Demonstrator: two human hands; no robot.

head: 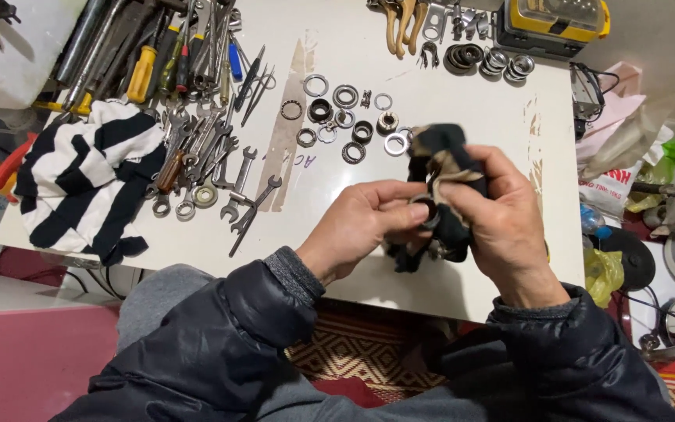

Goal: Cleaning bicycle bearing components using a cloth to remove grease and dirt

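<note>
White tabletop (pixel 400 70), rectangular, takes up most of the view; both hands work above its near edge. Black-and-white striped cloth (pixel 83 176) lies bunched at the table's left end. Just beside it, a heap of steel wrenches and spanners (pixel 212 160), with screwdrivers with yellow, red and blue handles (pixel 173 59) fanned out behind. Yellow-and-black plastic case (pixel 552 23) sits at the far right corner.

Dark, grimy rag with tan patches (pixel 443 168) is held up in front of the body, long axis roughly vertical in the frame: top bunches above the fingers, lower end hangs toward the table's near edge. Right hand (pixel 501 223) is clamped on the rag, thumb and fingers pressing it in. Left hand (pixel 361 227) is pinched together on a small dark metal ring (pixel 425 209), thumb and fingertips at its rim. Ring sits between the two hands, touching the rag, partly wrapped; which way its axis points I cannot tell.

Loose steel rings and bearing races (pixel 345 117) are scattered mid-table, well apart from the hands. More stacked rings (pixel 490 59) lie near the case.
</note>
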